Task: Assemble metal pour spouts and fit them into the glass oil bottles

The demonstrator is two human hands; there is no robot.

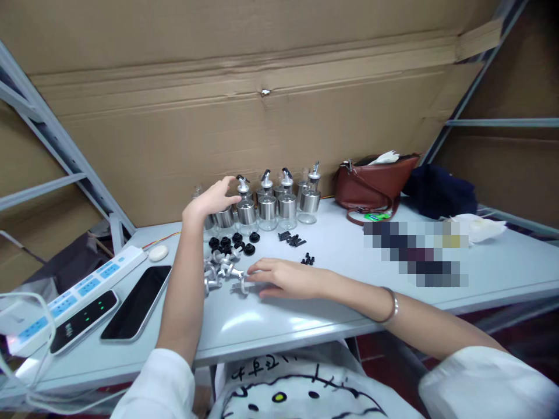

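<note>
My left hand point(213, 198) reaches over the back row with fingers apart, beside the spouted top of a glass bottle with a steel band point(247, 212). Whether a fingertip touches that top I cannot tell. Low over the table, my right hand point(283, 278) has its fingers stretched out by a silver pour spout point(243, 285); nothing shows in its grip. More silver pour spouts point(212, 270) lie heaped to its left, with several black round stoppers point(249, 249) behind them. Several similar bottles point(287, 207) stand upright, some topped with spouts, some partly hidden by my left hand.
Small black flat pieces point(292, 238) and tiny black caps point(308, 259) lie mid-table. A phone point(137, 302), a device with green lights point(85, 322) and a power strip point(78, 297) are at left. A brown bag point(371, 183) stands back right, before a cardboard wall point(262, 134).
</note>
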